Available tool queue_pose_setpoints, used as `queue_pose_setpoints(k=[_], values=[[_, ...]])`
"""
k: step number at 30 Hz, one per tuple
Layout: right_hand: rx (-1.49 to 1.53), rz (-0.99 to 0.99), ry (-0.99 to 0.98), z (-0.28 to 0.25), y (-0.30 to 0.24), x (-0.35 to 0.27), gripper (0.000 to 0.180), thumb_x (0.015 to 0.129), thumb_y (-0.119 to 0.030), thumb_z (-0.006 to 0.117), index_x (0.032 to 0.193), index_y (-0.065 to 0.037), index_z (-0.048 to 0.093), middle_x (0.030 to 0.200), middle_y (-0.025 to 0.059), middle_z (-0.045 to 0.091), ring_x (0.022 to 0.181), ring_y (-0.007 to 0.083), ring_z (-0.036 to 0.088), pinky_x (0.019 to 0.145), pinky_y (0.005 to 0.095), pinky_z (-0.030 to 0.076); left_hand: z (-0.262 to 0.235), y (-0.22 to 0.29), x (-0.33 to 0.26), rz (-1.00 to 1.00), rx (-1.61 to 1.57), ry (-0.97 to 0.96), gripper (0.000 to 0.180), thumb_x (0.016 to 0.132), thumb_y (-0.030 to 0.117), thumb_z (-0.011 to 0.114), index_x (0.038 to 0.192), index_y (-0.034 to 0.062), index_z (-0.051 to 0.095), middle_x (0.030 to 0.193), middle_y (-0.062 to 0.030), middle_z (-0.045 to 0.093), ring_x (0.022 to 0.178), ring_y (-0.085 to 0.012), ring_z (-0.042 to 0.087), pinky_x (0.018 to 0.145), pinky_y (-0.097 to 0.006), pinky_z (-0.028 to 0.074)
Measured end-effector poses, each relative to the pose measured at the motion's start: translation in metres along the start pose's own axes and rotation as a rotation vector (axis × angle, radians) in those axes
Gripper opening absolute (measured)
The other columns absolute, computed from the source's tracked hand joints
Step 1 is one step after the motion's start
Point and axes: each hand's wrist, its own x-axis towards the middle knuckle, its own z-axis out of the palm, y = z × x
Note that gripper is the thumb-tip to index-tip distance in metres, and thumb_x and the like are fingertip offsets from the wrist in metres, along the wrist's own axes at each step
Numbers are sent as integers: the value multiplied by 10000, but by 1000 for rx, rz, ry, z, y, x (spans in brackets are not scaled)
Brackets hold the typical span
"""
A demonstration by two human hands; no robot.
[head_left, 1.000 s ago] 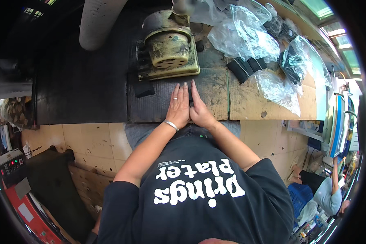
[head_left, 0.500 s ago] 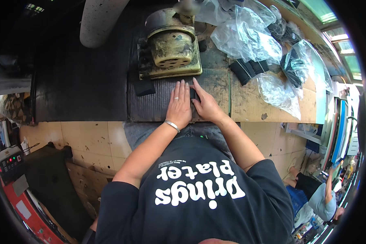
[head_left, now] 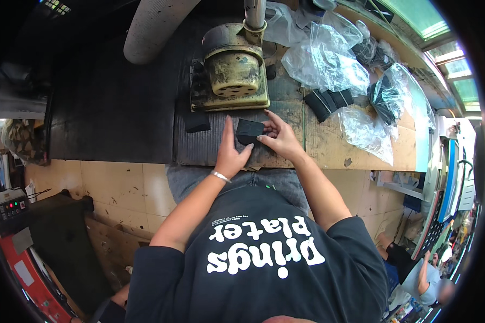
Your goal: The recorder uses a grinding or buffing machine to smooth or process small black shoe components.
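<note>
A small stack of thin black pieces [head_left: 249,130], its layered edges showing as fine lines, is upright on the dark cardboard in front of me. My right hand [head_left: 281,139] grips its right side between thumb and fingers. Left of the stack, my left hand [head_left: 233,153] is open, fingers pointing away from me and thumb spread near the stack's lower edge. Just beyond both hands stands a grimy yellowish machine [head_left: 233,72] with a rounded, holed head over a flat base. A flat black piece [head_left: 197,122] lies at the machine's front left corner.
Bundled black pieces [head_left: 328,102] and clear plastic bags [head_left: 326,59] lie on the right of the cardboard-covered table [head_left: 288,148]. A thick pale duct [head_left: 153,32] hangs at the far left. A red machine [head_left: 37,280] stands lower left; another person [head_left: 421,280] is at lower right.
My hands, pressed close together around the black pieces before, have parted. My left hand has moved off to the left and spread its thumb, leaving the stack visible in my right hand.
</note>
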Motion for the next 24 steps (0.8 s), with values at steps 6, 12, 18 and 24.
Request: queue_pose_setpoints(k=[6,12,18,24], values=[[451,-39,-34,30,-39,-17,765,791,29,705,1464,19,342,1164,90,586,1036,134,586,919,261,491,-25,24,-20,-440,-1180,-93,335,969,36,538,1298,-12,492,1285,-90,573,1204,-173,548,1068,-326,426],[480,-113,42,65,-59,-2,600,778,45,708,1324,11,462,1140,71,585,1006,108,562,842,235,501,-41,25,-17,-267,-1134,81,228,976,47,532,1189,-9,590,1172,-78,637,1076,-127,607,994,-313,499],[365,-172,76,83,-69,14,704,789,-10,718,1406,4,379,1187,117,571,1038,154,556,853,262,484,-62,20,-3,-231,-1072,179,186,964,41,550,1132,-17,606,1111,-69,658,1035,-125,626,946,-280,523],[4,-285,60,80,-60,4,744,843,-128,679,1480,-18,310,1379,189,519,1227,253,535,1016,362,416,-112,12,27,-190,-1172,319,146,952,30,564,1085,-4,615,1074,-63,674,994,-125,643,936,-312,529]])
